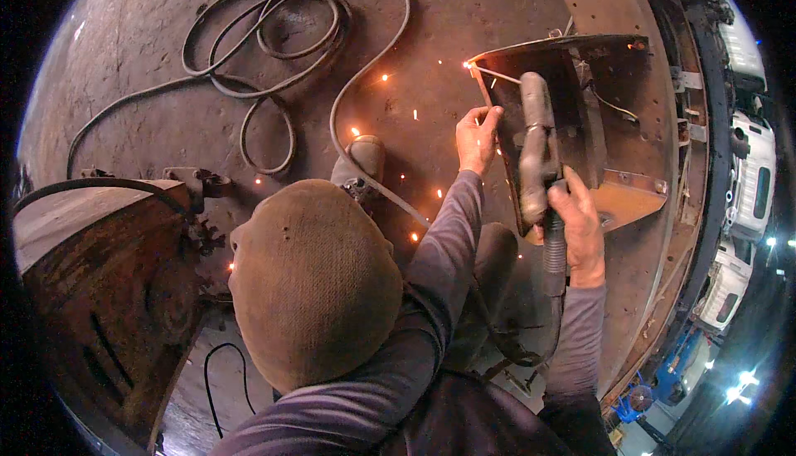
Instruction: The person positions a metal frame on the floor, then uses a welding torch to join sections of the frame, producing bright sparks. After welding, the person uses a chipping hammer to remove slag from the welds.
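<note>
My right hand [580, 224] is wrapped round the grip of a welding electrode holder [535, 149] with a tan, worn body and a black ribbed handle. A thin pale rod [497, 74] sticks out of its head. The rod's tip glows against the upper left corner of a boxy, rusty steel bracket [613, 58]. My left hand [477, 139] pinches the bracket's left edge, below the glowing tip. Sparks [439, 194] scatter on the left and below. The bracket stands against a long steel beam [659, 116]; the holder hides part of its inside.
A grey cable [406, 16] lies in loops on the brown steel floor [124, 33]. A boot [365, 159] is beside it. A brown knit cap [319, 290] fills the lower middle. Rusty machinery [116, 307] stands left; white truck cabs [753, 174] and a blue fan [634, 402] are far right.
</note>
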The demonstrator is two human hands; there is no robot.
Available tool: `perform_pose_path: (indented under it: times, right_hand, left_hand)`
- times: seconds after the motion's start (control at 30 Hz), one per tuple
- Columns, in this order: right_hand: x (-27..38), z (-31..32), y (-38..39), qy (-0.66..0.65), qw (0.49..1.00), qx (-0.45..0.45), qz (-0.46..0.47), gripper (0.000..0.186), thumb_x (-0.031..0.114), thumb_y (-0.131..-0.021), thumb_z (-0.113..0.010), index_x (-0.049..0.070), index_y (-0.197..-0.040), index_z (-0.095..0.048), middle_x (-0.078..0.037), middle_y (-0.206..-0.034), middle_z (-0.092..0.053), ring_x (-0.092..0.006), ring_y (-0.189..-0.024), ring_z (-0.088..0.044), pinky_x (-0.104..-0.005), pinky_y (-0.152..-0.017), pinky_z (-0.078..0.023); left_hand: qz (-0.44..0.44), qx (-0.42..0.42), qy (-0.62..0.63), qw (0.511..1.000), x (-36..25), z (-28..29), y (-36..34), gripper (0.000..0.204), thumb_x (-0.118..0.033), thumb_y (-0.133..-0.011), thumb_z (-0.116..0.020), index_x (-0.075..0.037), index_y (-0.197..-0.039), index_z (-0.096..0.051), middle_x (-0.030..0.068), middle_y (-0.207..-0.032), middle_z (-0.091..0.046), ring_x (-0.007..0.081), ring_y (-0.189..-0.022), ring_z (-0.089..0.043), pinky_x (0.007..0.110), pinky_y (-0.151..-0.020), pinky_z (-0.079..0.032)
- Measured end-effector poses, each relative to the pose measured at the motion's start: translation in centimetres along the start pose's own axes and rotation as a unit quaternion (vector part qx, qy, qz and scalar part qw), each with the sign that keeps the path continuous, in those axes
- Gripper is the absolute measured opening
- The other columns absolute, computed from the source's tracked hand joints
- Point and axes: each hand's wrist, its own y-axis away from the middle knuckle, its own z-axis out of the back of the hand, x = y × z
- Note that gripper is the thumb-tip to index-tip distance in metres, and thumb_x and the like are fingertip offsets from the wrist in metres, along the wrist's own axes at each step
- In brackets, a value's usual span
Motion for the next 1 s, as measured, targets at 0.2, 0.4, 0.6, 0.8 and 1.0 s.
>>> perform_pose_path:
  times: [0.2,0.4,0.6,0.8,1.0]
  right_hand:
    - [-0.4,-3.2,-0.3,0.482,0.835,-0.03,0.263,0.057,0.013,-0.083,-0.074,-0.001,-0.137,-0.06,-0.021,-0.122,-0.068,-0.039,-0.111,-0.068,-0.0436,-0.098,-0.053]
    - [-0.9,-2.9,-2.2,0.495,0.829,-0.036,0.256,0.052,0.013,-0.084,-0.072,0.002,-0.134,-0.062,-0.02,-0.124,-0.067,-0.0421,-0.113,-0.066,-0.045,-0.094,-0.054]
    - [-1.3,-2.2,-3.1,0.508,0.821,-0.051,0.254,0.051,0.014,-0.085,-0.072,0.0,-0.134,-0.062,-0.021,-0.122,-0.068,-0.0421,-0.11,-0.067,-0.0447,-0.094,-0.054]
    - [-1.5,-0.9,-2.7,0.489,0.823,-0.002,0.287,0.05,0.014,-0.086,-0.072,-0.001,-0.133,-0.062,-0.022,-0.12,-0.069,-0.0378,-0.104,-0.069,-0.0433,-0.092,-0.054]
    - [-1.3,-2.6,-1.8,0.49,0.838,-0.021,0.238,0.055,0.013,-0.083,-0.072,0.002,-0.135,-0.062,-0.021,-0.123,-0.068,-0.0383,-0.115,-0.066,-0.0419,-0.097,-0.052]
  left_hand:
    - [-0.004,-0.021,0.006,1.0,3.2,0.5,-2.1,0.041,-0.038,-0.09,-0.078,-0.001,-0.107,-0.072,0.0088,-0.095,-0.071,0.0192,-0.088,-0.065,0.038,-0.082,-0.053]
    - [0.025,-0.034,0.006,0.999,1.4,0.1,-0.4,0.044,-0.04,-0.086,-0.082,-0.001,-0.104,-0.071,0.0094,-0.097,-0.071,0.0217,-0.09,-0.066,0.04,-0.083,-0.052]
    - [0.02,-0.018,0.03,0.999,0.9,-0.6,0.2,0.04,-0.036,-0.085,-0.085,-0.003,-0.099,-0.069,0.0071,-0.093,-0.069,0.0184,-0.086,-0.063,0.036,-0.079,-0.052]
    - [-0.018,-0.015,0.035,0.999,4.0,0.0,-1.3,0.036,-0.035,-0.092,-0.079,-0.004,-0.107,-0.068,0.0012,-0.089,-0.066,0.0135,-0.078,-0.059,0.031,-0.069,-0.048]
    - [-0.022,-0.035,-0.009,0.999,3.0,0.2,-1.3,0.036,-0.035,-0.094,-0.076,-0.003,-0.109,-0.068,0.0023,-0.086,-0.065,0.0135,-0.076,-0.06,0.031,-0.067,-0.049]
